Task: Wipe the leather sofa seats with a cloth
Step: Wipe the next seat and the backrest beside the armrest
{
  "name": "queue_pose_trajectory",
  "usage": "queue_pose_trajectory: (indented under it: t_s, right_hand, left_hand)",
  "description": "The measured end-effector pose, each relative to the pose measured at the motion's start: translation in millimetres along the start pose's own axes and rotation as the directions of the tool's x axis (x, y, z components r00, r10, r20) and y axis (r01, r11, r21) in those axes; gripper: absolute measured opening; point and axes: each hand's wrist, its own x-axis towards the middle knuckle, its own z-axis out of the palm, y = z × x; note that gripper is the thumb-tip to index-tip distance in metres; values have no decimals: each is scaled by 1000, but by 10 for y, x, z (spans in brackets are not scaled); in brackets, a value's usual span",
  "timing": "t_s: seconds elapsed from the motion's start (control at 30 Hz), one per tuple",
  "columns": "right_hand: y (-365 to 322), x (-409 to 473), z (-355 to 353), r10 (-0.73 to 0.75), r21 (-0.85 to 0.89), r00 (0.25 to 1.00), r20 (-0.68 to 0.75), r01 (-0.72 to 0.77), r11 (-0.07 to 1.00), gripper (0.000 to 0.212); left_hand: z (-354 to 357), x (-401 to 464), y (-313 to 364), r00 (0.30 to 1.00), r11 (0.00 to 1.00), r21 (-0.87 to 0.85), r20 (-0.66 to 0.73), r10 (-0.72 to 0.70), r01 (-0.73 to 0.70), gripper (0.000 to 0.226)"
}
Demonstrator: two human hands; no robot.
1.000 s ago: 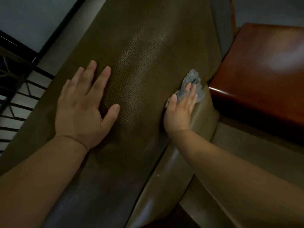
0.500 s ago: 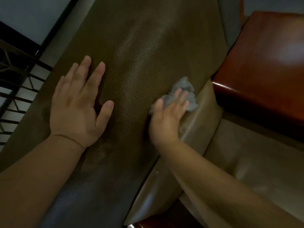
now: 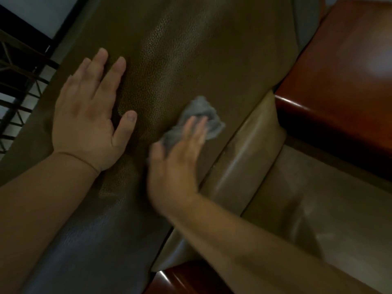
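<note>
A brown leather sofa cushion (image 3: 191, 60) fills the middle of the view. My left hand (image 3: 89, 115) lies flat on it at the left, fingers spread. A crumpled grey cloth (image 3: 199, 111) sits on the leather near the cushion's right edge. My right hand (image 3: 178, 162) presses on the cloth with straight fingers, covering its near part; the hand is blurred.
A lighter tan leather seat (image 3: 318, 209) and a rolled leather edge (image 3: 246, 158) lie to the right. A glossy reddish wooden armrest (image 3: 343, 81) rises at the upper right. A dark metal railing (image 3: 19, 85) stands at the left.
My right hand and the cloth have slid left and toward me, off the cushion's right edge onto its face. My left hand stays flat in place.
</note>
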Motion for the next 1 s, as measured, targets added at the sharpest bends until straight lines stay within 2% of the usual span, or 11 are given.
queue_pose_trajectory:
  t_s: [0.13,0.2,0.3,0.37,0.47,0.57,0.7,0.8,0.87,0.93,1.0]
  right_hand:
    - [151,-125,71,-212,-30,975,-60,211,977,80]
    - [666,-36,17,-23,-1,984,-177,23,1000,72]
    - [810,-24,-30,241,-12,959,-149,-245,969,74]
    - [362,-7,60,114,-31,977,-183,-121,992,78]
    - [-349,-29,166,-241,-83,966,-95,234,969,75]
    - [-68,-46,118,-336,-140,931,-144,317,938,66]
    - [889,-286,53,75,-125,980,-183,-99,987,65]
    - [680,-256,78,173,-97,976,-134,-187,978,65]
    - [64,-221,96,-103,-99,981,-163,87,991,66]
    - [-428,-262,249,-440,-154,889,-129,420,894,58]
    - [-528,-259,317,-428,-116,897,-114,416,902,58]
  left_hand:
    - [8,-4,-20,999,1000,-2,-21,24,-24,75]
    - [4,-19,2,1000,1000,-10,-24,8,-8,75]
    - [-4,-28,20,1000,1000,9,-13,-4,4,74]
    - [15,-9,-6,1000,1000,22,-19,4,-4,74]
    - [58,60,-41,1000,998,56,-15,-14,14,72]
    - [60,24,-16,999,1000,-13,-52,-9,9,67]
    - [21,-51,12,995,999,-50,-95,-15,11,65]
    - [44,-19,43,995,999,-40,-101,-8,4,65]
    - [112,9,-70,995,999,-39,-97,5,-9,62]
    - [180,59,-240,995,999,-15,-92,37,-39,66]
    - [207,79,-274,999,999,-51,-51,15,-18,72]
